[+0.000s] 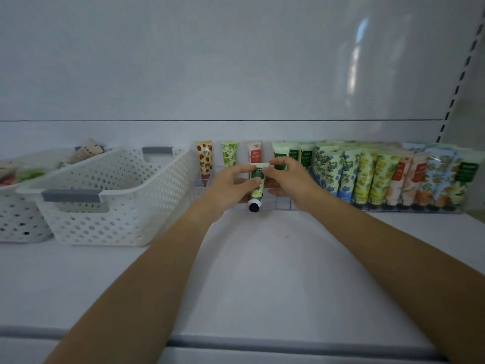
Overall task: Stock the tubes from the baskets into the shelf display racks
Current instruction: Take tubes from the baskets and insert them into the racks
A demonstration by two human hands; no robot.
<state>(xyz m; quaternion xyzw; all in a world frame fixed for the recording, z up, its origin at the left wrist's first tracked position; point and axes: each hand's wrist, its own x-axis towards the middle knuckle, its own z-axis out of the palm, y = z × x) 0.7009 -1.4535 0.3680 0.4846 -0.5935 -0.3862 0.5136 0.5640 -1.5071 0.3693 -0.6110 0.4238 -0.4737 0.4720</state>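
Note:
Both hands hold one green-and-white tube (256,189) with a dark cap pointing down, just in front of the clear display rack (282,203). My left hand (231,186) grips its body from the left. My right hand (288,179) pinches its flat top end from the right. Behind them, a strawberry tube (204,158), a green-patterned tube (228,153) and a pink-labelled tube (254,151) stand upright in the rack's left slots. Several tubes (393,177) fill the rack's right half.
A white perforated basket (105,206) with grey handles stands left of the rack; I cannot see its contents. Another basket (18,222) at the far left holds several tubes. The shelf's grey front edge (262,345) runs below my forearms.

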